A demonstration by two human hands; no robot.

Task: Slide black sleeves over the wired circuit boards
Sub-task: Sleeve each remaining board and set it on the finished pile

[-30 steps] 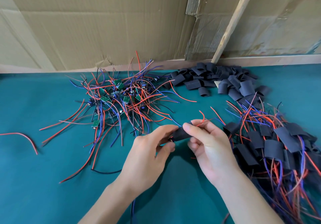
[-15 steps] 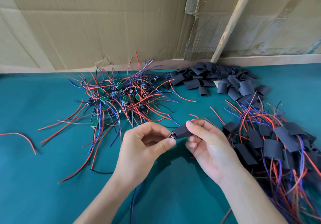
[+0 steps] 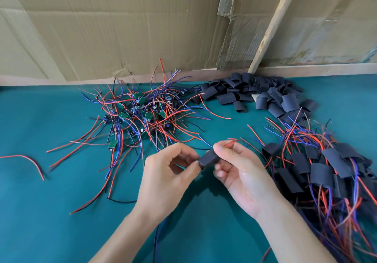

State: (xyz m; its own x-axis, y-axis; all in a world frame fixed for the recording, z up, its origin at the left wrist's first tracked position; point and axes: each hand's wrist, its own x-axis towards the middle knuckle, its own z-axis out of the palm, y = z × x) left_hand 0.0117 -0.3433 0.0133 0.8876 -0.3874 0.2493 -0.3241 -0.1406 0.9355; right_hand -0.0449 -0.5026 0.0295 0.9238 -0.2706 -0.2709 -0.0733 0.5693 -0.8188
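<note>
Sleeve, black and short, sat between the two hands just above the teal table, and every place below is told from it. The right hand pinched its right end between thumb and forefinger, the other fingers loosely curled beneath; that grip seemed meant to keep the tube steady and its mouth facing left. The left hand met the sleeve's left end with thumb and forefinger closed on it, probably pressing the board inward, though the board itself was hidden inside and I could not tell how deep it sat. Red wire ends stuck out just beyond the right hand's fingertips, which suggested the leads were already threaded through. Blue and black wires trailed down below the left wrist. Up and to the left of the sleeve lay the tangle of bare wired circuit boards, within the left hand's reach as stock to be done. Farther up and to the right sat the heap of empty sleeves, handy to the right hand. Directly to the right of the sleeve spread the pile of finished sleeved boards, likely where this one belonged once seated. Beyond all these stood a cardboard wall with a wooden stick leaning on it.
</note>
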